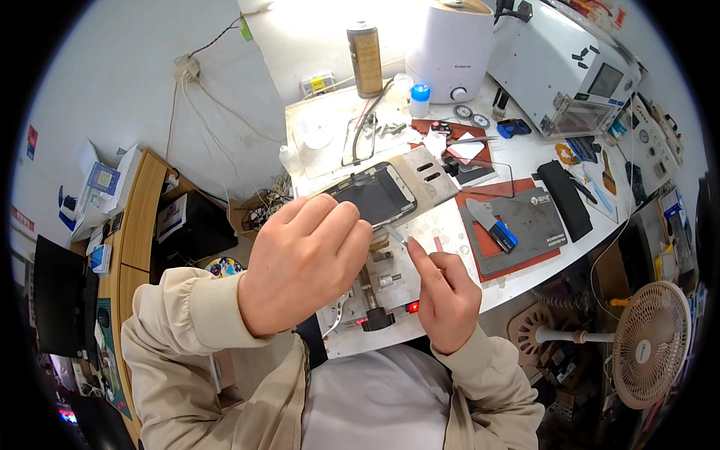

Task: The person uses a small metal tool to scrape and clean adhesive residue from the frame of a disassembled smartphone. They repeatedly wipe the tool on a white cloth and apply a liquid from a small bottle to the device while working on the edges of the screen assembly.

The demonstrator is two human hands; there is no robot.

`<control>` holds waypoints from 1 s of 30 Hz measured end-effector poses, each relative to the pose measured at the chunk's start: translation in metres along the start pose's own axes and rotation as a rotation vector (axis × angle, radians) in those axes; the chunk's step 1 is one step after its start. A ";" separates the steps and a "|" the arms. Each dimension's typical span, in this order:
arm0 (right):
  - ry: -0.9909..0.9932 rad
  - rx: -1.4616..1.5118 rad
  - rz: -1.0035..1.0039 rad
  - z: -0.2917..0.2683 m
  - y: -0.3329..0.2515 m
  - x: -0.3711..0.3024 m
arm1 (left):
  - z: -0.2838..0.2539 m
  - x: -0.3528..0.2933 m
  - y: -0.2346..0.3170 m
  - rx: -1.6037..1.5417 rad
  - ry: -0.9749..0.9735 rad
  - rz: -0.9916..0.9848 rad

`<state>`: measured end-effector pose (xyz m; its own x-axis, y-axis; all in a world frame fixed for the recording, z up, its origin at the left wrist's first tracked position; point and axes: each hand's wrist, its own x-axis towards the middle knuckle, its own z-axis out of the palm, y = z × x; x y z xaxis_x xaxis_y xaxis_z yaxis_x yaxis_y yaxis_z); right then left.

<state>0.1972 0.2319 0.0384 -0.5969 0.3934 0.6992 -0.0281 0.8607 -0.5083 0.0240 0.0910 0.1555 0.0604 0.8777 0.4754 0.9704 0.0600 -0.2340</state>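
Note:
A smartphone (pixel 369 196) with a dark screen lies tilted on a metal plate (pixel 418 169) of a clamping fixture. My left hand (pixel 309 251) is closed over the phone's near left side; its curled fingertips are hidden, so what they grip does not show. Below the phone's near edge, my right hand (pixel 448 294) pinches a thin metal blade (pixel 395 234), index finger stretched along it. The blade's tip reaches the phone's near right corner. Under both hands stands the fixture's rod with a black knob (pixel 377 320).
To the right lie a grey mat (pixel 521 240) with a utility knife (pixel 495 225) and a black pouch (pixel 564 199). Behind stand a spray can (pixel 365 60), a blue-capped bottle (pixel 420 101) and a white humidifier-like device (pixel 450 52). A fan (pixel 651 345) stands at lower right.

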 end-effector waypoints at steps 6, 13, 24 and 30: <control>0.009 -0.167 -0.032 -0.007 -0.008 0.004 | -0.002 -0.001 0.000 0.106 -0.024 0.045; 0.031 -0.092 -0.049 0.001 0.003 0.002 | 0.009 0.000 -0.004 0.124 0.120 0.118; 0.033 0.307 0.052 0.015 0.017 -0.002 | 0.009 0.000 -0.002 0.117 0.164 0.090; 0.006 0.003 0.025 0.001 0.002 0.000 | 0.007 -0.004 -0.004 0.095 0.131 0.068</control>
<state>0.1966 0.2336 0.0364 -0.5927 0.4170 0.6890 -0.0152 0.8496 -0.5272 0.0187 0.0907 0.1491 0.1616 0.8122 0.5606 0.9369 0.0522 -0.3456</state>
